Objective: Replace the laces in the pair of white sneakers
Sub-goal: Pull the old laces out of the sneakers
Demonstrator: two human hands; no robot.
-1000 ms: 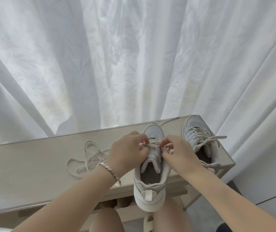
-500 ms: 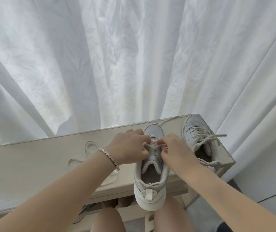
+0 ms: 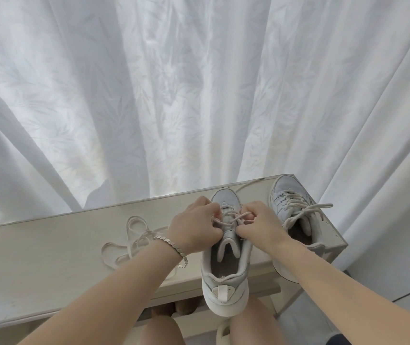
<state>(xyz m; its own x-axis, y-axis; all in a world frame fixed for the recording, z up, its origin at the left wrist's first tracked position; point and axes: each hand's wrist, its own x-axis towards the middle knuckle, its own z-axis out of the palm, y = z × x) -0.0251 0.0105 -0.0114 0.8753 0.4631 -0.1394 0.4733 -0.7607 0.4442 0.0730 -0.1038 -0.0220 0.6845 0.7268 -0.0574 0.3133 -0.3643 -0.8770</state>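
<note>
1. Basically still parked in the same spot: got the near sneaker on the front edge of the table, heel hanging out past the edge, toe pointing at the curtain.
2. Eased the left hand and the right hand a touch apart compared with a second ago. Were nearly knuckle to knuckle then; now showing a short crossed run of lace stretched between them over the tongue.
3. Curled tight on both sides, each pinching its own strand of that lace. Can't tell which eyelets, hidden under the fingers.
4. Reads like snugging up a crossing high on the shoe, so probably close to done with lacing this one. Only a guess though.
5. Left the second sneaker alone, just to the right on the table: laced up already, ends flopping loose, no bow.
6. Haven't touched the loose lace either, looped on the table beside the left wrist, same heap as before. Could be an old one pulled out, can't say.
7. Probably leaves evening out the ends and tying off.
</note>
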